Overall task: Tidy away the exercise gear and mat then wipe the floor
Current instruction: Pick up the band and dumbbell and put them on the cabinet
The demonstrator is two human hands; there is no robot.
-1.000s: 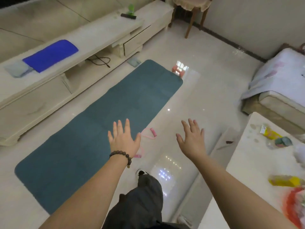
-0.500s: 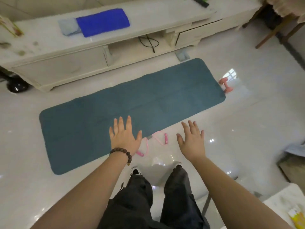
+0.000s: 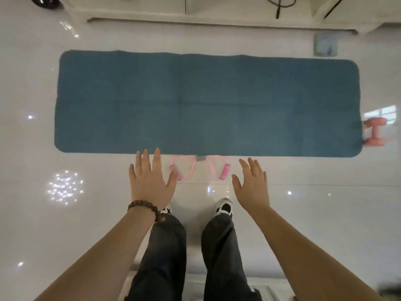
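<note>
A long teal mat (image 3: 206, 103) lies flat across the glossy white floor in front of me. A pink resistance band (image 3: 196, 167) with foam grips lies on the floor against the mat's near edge, between my hands. A pink dumbbell (image 3: 375, 134) sits at the mat's right end. My left hand (image 3: 149, 179), with a bead bracelet on the wrist, is held out flat with fingers spread, just left of the band. My right hand (image 3: 251, 181) is likewise spread, just right of it. Both hands hold nothing.
A low white cabinet (image 3: 217, 20) runs along the far side of the mat, with a black cable (image 3: 277, 7) hanging inside it. A small grey-blue pad (image 3: 326, 44) lies on the floor at its right. My feet (image 3: 224, 206) stand just behind the band.
The view has swung down and squared up to the mat, which now lies crosswise ahead of me. Both hands stay spread and empty, now either side of the pink band.
</note>
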